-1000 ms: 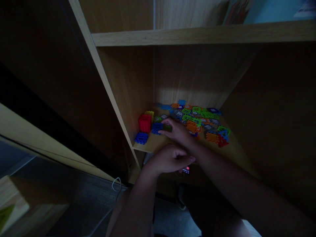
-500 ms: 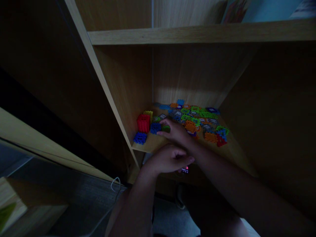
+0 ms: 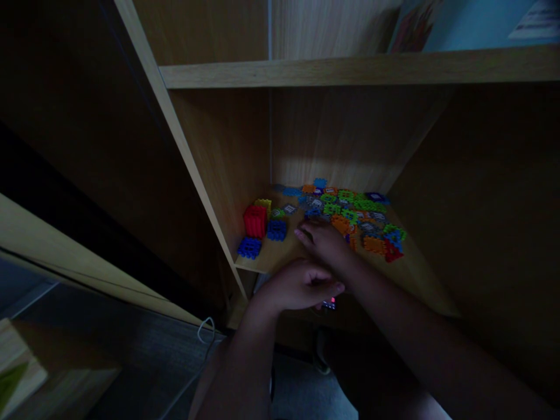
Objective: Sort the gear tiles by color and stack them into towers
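My right hand [image 3: 322, 238] is low over the shelf board, beside the left part of a pile of interlocking plastic tiles [image 3: 347, 213]. Its fingers are curled in towards the thumb, and whatever they hold is hidden under the hand. My left hand [image 3: 301, 284] is in front of the shelf edge, closed, with the thumb pointing right. By its underside shows a small dark device [image 3: 329, 303] with a red light; whether the hand holds it I cannot tell. To the left stand a red block [image 3: 255, 221], two blue blocks [image 3: 249, 248] and a yellow piece [image 3: 263, 204].
An upper shelf board [image 3: 306, 73] crosses above, with a light blue book or box [image 3: 476, 26] on it. The cabinet's upright side [image 3: 196, 169] bounds the left. A white cable [image 3: 205, 329] runs down to the floor at lower left.
My right hand has drawn back to the right, away from the nearer blue block, and its fingers have closed. The green tile under it no longer shows. My left hand stays almost still.
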`<state>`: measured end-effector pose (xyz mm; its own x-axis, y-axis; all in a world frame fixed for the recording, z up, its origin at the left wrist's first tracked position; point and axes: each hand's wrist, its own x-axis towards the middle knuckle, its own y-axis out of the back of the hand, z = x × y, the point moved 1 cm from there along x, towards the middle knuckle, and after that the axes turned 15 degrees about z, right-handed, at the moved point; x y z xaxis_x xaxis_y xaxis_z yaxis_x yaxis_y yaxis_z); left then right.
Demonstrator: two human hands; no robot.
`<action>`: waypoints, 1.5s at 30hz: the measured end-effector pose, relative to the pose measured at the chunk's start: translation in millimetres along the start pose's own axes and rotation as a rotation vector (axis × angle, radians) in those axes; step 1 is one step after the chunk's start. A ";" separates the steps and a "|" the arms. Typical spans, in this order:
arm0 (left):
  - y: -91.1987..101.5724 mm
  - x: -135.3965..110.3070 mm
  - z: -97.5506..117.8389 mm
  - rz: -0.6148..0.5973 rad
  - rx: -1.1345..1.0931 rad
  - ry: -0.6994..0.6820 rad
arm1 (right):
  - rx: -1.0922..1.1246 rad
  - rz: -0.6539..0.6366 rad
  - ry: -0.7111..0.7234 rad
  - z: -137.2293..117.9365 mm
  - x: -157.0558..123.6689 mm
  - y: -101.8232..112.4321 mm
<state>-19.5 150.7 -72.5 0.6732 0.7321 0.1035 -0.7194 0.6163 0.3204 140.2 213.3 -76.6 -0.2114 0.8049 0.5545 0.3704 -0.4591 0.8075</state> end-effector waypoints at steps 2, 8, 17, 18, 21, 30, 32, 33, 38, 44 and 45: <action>0.3 -0.3 1.2 -0.004 0.008 0.011 | -0.077 -0.019 -0.012 2.2 2.9 4.5; 0.7 1.3 3.2 -0.018 0.022 0.035 | -0.075 -0.015 0.099 6.4 36.2 -2.4; 2.9 -0.4 1.5 -0.020 0.027 -0.004 | -0.017 -0.109 0.106 8.2 53.7 -34.6; 3.0 -0.4 2.1 -0.020 0.022 0.001 | -0.035 -0.102 0.084 10.2 51.6 -33.3; 2.9 0.1 4.7 -0.027 0.033 0.028 | -0.102 -0.079 0.018 17.3 47.4 -25.1; 1.4 1.0 2.1 0.000 0.083 0.011 | 0.362 -0.008 0.041 0.3 42.4 -14.2; 1.0 0.9 0.7 -0.001 0.091 -0.004 | 0.369 -0.045 0.076 -6.2 40.2 -17.7; 1.0 0.9 0.3 -0.004 0.094 -0.012 | 0.351 -0.058 0.087 -8.4 39.7 -19.5; 1.0 1.5 -1.0 -0.012 0.081 -0.013 | 0.276 -0.079 0.114 -11.0 41.3 -22.6; 0.7 1.3 -1.1 -0.020 0.077 0.008 | 0.275 -0.054 0.097 -10.0 41.6 -20.8; 0.7 1.1 -1.3 -0.021 0.075 0.019 | 0.267 -0.057 0.089 -9.8 41.7 -21.0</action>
<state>-19.5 152.3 -73.3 0.6843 0.7249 0.0787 -0.6898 0.6085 0.3923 114.8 252.9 -68.5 -0.3134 0.7849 0.5345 0.5779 -0.2890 0.7632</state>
